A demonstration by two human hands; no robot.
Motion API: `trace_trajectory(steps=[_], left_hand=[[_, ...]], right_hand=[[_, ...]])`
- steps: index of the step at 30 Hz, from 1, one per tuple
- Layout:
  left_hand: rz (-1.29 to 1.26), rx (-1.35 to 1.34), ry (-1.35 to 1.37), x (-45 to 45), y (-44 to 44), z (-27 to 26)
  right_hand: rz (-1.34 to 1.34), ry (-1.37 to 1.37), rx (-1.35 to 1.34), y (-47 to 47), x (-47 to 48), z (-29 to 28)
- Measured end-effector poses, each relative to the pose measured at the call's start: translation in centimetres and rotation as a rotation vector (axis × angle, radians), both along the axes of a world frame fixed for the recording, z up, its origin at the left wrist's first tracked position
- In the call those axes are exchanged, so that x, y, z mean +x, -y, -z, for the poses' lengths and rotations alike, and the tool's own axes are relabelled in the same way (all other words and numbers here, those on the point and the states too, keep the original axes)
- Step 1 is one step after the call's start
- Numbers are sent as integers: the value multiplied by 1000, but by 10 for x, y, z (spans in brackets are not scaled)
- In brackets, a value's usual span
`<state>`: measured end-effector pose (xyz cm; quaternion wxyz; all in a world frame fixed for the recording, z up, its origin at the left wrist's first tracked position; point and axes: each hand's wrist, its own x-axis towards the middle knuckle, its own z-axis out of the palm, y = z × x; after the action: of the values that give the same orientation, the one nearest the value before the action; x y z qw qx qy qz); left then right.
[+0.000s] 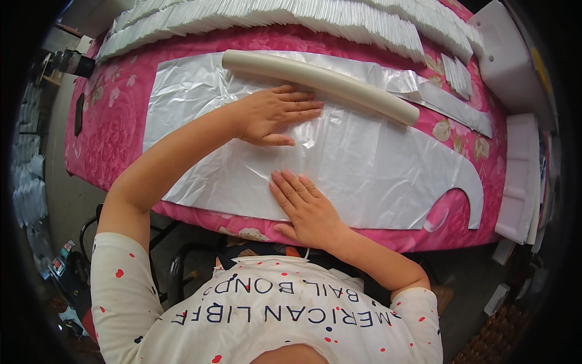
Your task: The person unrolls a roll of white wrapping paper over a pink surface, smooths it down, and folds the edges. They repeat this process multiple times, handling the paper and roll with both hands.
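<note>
A large white plastic carrier bag lies flat before me, its surface shiny and creased. A curved handle loop is at its right end. My left hand rests palm down on the middle of the film, fingers pointing right and thumb spread. Nearer to me, my right hand also presses flat on the film near its front edge. Neither hand grips anything. A long cream-coloured tube lies across the bag's far part, just beyond my left fingertips. Whether several bags are layered here, I cannot tell.
Long rows of folded white plastic line the far side of the pink floral tablecloth. A small folded bundle and a white plastic strip lie at right. White foam boxes stand beyond. A dark flat object lies at left.
</note>
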<state>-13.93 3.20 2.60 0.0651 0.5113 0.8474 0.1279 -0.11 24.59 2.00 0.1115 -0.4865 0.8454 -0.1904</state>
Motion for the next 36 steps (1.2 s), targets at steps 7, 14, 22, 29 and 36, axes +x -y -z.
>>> trace_trajectory(steps=[7, 14, 22, 29, 36], left_hand=[[3, -9, 41, -1, 1, 1], [-12, 10, 53, 2, 2, 5], [-413, 574, -4, 58, 0, -9], [-355, 434, 54, 140, -14, -8], [-249, 360, -254, 149, -23, 1]], right_hand=[[60, 56, -8, 0, 26, 0], [82, 77, -39, 1, 33, -2], [270, 39, -433, -28, 0, -15], [170, -40, -338, -34, -30, -15], [121, -20, -321, -31, -45, -11]])
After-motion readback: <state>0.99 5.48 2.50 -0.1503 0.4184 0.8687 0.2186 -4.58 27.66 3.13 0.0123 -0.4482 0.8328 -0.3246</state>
